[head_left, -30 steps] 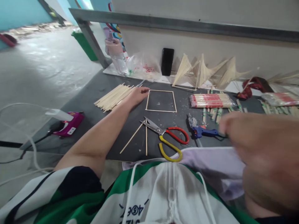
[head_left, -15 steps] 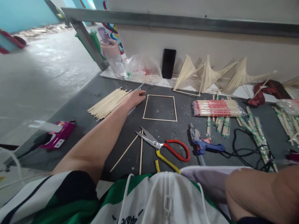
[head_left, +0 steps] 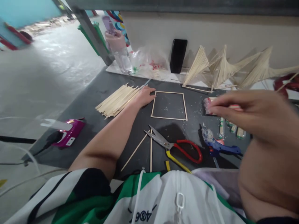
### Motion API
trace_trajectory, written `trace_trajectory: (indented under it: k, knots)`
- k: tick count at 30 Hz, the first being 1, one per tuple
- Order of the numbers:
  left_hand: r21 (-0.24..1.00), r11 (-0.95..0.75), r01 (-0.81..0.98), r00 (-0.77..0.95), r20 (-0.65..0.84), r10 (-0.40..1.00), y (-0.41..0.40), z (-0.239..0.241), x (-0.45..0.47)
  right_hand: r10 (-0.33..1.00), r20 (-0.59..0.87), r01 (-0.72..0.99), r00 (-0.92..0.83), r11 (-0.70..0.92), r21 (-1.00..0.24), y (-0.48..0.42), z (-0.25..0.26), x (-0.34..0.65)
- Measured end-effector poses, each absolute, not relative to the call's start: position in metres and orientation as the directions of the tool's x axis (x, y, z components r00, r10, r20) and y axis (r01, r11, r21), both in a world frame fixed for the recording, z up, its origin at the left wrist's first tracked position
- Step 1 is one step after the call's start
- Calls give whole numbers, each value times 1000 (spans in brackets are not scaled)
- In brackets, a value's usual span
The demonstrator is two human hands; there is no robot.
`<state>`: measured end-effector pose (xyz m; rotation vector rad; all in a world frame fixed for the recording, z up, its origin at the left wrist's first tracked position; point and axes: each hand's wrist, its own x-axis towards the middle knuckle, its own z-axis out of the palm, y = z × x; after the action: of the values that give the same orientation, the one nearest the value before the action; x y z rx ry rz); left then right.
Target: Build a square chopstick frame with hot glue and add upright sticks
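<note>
My left hand lies on the dark mat beside a pile of bamboo sticks, its fingertips touching the left edge of a square stick frame; the fingers lie flat and hold nothing. My right hand is raised close to the camera, blurred, with its fingers stretched out leftwards and nothing visible in them. It hides most of a wrapped bundle of sticks. Below the frame lie scissors with red and yellow handles, two loose sticks and a blue glue gun.
A purple glue gun sits at the mat's left edge with cables. At the back stand a bottle, a plastic bag, a black phone and several fan-shaped stick structures against the wall.
My right hand has risen from the lower right to mid-frame, fingers pointing left over the wrapped bundle. The view has shifted a little. My left hand stays by the frame.
</note>
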<state>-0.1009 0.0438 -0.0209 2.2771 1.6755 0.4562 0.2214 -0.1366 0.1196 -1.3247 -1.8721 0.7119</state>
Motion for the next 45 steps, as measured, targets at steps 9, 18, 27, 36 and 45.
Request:
trace_trajectory:
  k: [9,18,27,36,45]
  knots:
    - [414,-305,857,287,107,952,56,-30,-102,883,-361,953,-299,298,-62,-73,51,215]
    - [384,-270,883,262,75,962,51,-26,-100,839,-463,905,-287,396,157,-91,70,183]
    - [350,-289,891,281,74,957,52,-27,-101,870,-404,897,-282,388,211,-91,55,169]
    - [383,-290,877,290,59,955,52,-26,-100,889,-357,910,-288,370,187,-91,50,165]
    - [387,-301,872,298,71,952,54,-31,-103,884,-360,902,-297,383,197,-86,47,165]
